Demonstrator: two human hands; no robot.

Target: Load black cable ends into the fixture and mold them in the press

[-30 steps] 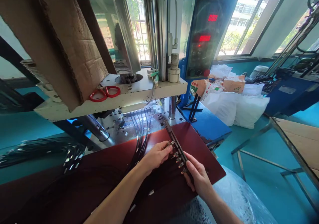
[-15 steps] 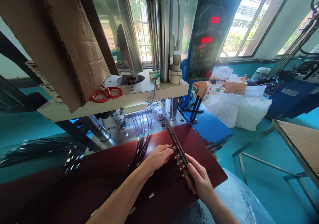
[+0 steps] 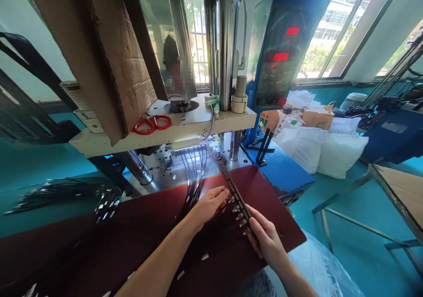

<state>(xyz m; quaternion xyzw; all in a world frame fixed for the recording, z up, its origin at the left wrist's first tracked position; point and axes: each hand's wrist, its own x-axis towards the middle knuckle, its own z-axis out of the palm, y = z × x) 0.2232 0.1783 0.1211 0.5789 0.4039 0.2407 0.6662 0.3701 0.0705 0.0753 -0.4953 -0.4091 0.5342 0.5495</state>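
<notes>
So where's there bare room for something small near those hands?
The red board has a bare patch between the bar, the right hand and the board's right edge. The blue ledge also looks bare right of the black stand. Left of the bar it's crowded: the left hand and cables; the shadows there hide detail.

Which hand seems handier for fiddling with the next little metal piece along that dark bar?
Probably the left hand: its fingertips are beside the metal pieces, on the side where they stick out. The right hand grips the near end of the dark bar, so it seems busy steadying it.
</notes>
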